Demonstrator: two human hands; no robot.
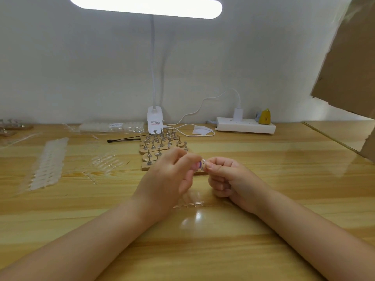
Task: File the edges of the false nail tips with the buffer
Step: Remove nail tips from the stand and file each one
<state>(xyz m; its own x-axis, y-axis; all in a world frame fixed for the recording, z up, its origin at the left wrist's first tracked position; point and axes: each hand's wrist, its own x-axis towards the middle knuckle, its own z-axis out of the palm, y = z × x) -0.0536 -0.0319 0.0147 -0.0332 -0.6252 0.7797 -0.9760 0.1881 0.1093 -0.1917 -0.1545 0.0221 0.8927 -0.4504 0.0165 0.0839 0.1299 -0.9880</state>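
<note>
- Your two forearms reach in from the near edge over the wooden table (263, 250), and your hands meet above its middle.
- Just in front of your wrists a clear plastic strip (189, 204) with empty stubs lies flat on the table.
- Your left hand (166, 179) is curled, fingertips pinching a small pink and purple buffer (197, 164).
- Your right hand (229, 177) is curled too, thumb and forefinger pinching a clear false nail tip (204, 165) that touches the buffer; both are blurred, so the exact edge in contact cannot be told.
- Right behind your hands stand wooden bars with rows of small metal nail stands (160, 146).
- To the left lie strips of clear nail tips (47, 165) and a smaller blurred cluster (105, 162).
- Farther back, black tweezers (123, 140) lie beside a clear bag of tips (111, 126).
- At the wall stands the white lamp base (154, 121), its cable running to a white power strip (245, 125) on the right, with a small yellow object (265, 117) on it.
- The lit lamp bar (145, 6) hangs overhead, and cardboard (349, 63) leans in at the far right.
</note>
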